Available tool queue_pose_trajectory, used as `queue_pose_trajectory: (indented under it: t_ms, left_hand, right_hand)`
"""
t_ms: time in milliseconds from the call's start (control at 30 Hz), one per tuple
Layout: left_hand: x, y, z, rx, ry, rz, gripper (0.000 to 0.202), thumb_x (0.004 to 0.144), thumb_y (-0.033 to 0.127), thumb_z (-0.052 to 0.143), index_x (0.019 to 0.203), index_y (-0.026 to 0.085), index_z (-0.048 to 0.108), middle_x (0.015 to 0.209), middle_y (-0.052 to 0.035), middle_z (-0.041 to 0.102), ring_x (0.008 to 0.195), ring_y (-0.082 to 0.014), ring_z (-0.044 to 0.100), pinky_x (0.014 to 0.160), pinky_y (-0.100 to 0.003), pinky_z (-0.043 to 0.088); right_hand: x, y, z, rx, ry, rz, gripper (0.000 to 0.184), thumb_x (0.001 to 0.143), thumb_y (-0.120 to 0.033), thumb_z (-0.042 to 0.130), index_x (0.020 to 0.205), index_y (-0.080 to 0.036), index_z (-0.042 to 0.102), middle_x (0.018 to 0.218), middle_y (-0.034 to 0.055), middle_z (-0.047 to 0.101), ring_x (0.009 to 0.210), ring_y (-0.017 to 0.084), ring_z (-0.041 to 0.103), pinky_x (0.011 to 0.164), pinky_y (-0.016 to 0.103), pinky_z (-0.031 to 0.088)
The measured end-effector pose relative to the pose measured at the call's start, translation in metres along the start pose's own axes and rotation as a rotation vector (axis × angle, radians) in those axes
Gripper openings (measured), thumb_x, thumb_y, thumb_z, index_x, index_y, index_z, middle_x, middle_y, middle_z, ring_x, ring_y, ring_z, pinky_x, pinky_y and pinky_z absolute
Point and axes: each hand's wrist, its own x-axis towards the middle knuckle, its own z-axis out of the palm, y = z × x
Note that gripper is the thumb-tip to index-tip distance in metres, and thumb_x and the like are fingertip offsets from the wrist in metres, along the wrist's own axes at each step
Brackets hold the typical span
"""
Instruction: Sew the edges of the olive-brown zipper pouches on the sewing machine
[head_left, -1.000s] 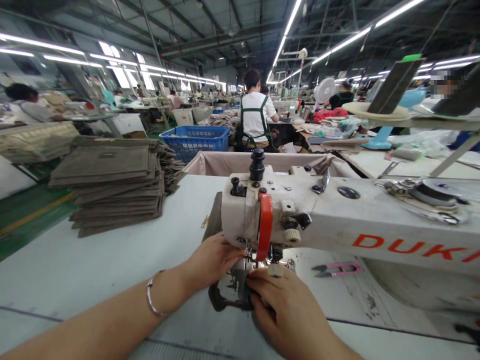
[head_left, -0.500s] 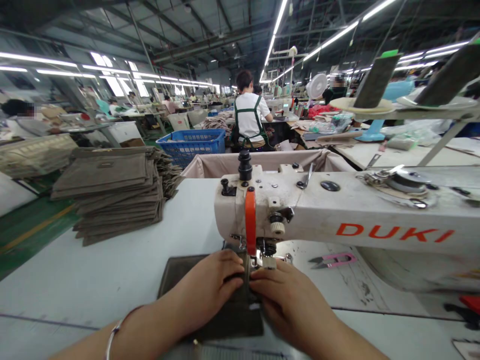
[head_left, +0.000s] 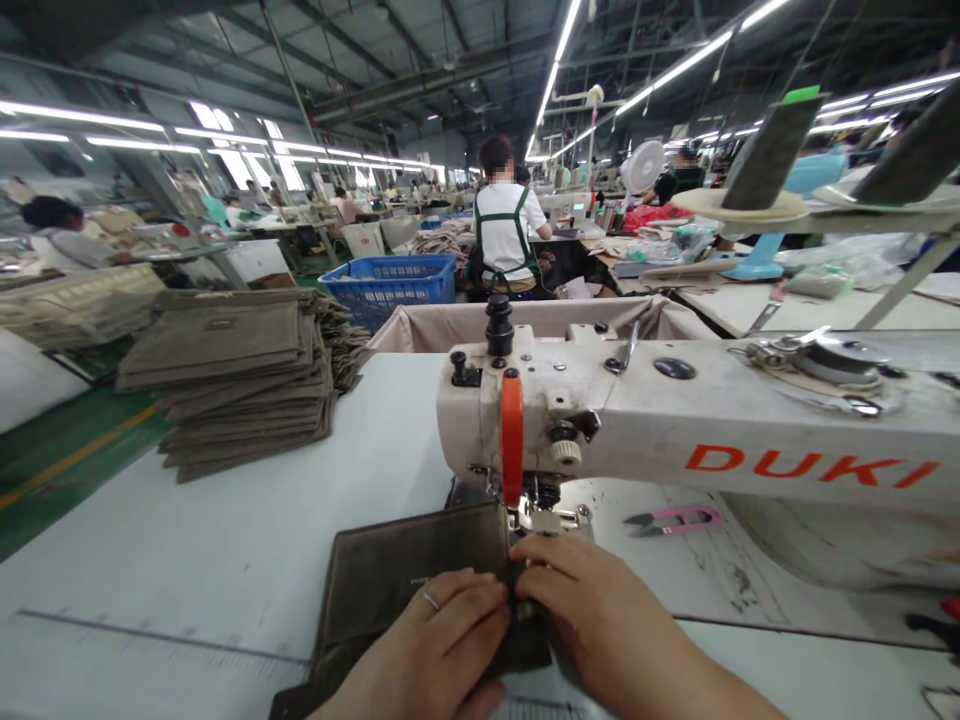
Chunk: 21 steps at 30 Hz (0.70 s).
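A dark olive-brown fabric panel [head_left: 397, 570] with stitched edges lies on the machine bed, its far right corner by the needle. My left hand [head_left: 450, 640], a ring on one finger, bears on the panel's near part, fingers curled together on the cloth. To its right, my right hand [head_left: 592, 600] pinches the panel's right edge close in front of the presser foot [head_left: 536, 518]. What lies under the fingertips is hidden. Above them is the head of the white sewing machine [head_left: 469, 430], with an orange guard [head_left: 511, 435].
A tall stack of similar brown fabric pieces [head_left: 240, 390] stands left on the white table [head_left: 187, 570]. Pink thread snips [head_left: 679, 520] lie right of the needle. Behind are a cloth-lined bin [head_left: 442, 325], a blue crate [head_left: 390, 280] and a seated co-worker [head_left: 506, 220]. Thread cones [head_left: 776, 150] stand right.
The panel has turned slightly and shifted nearer, showing more of its surface. My left hand has slid back from the needle toward me. My right hand has stayed near the presser foot.
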Motion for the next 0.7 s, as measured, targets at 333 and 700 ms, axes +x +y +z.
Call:
queue_pose_trajectory:
  t_ms: [333, 700]
  left_hand:
    - [0.011, -0.012, -0.012, -0.180, 0.012, -0.075, 0.042, 0.084, 0.016, 0.064, 0.126, 0.020, 0.059, 0.122, -0.0071, 0.065, 0.115, -0.0243, 0.059, 0.108, -0.041, 0.046]
    - [0.032, -0.051, -0.007, -0.230, 0.057, 0.027, 0.034, 0.085, 0.019, 0.063, 0.119, 0.020, 0.060, 0.120, -0.0076, 0.066, 0.114, -0.0229, 0.059, 0.105, -0.040, 0.045]
  right_hand:
    - [0.000, 0.001, 0.012, -0.042, 0.092, -0.028, 0.034, 0.084, -0.005, 0.050, 0.105, -0.021, 0.071, 0.113, 0.0049, 0.070, 0.097, 0.020, 0.062, 0.089, 0.035, 0.052]
    - [0.006, 0.003, 0.018, -0.123, 0.003, 0.151, 0.049, 0.084, -0.007, 0.043, 0.129, -0.016, 0.060, 0.112, 0.0159, 0.062, 0.099, 0.029, 0.058, 0.085, 0.049, 0.053]
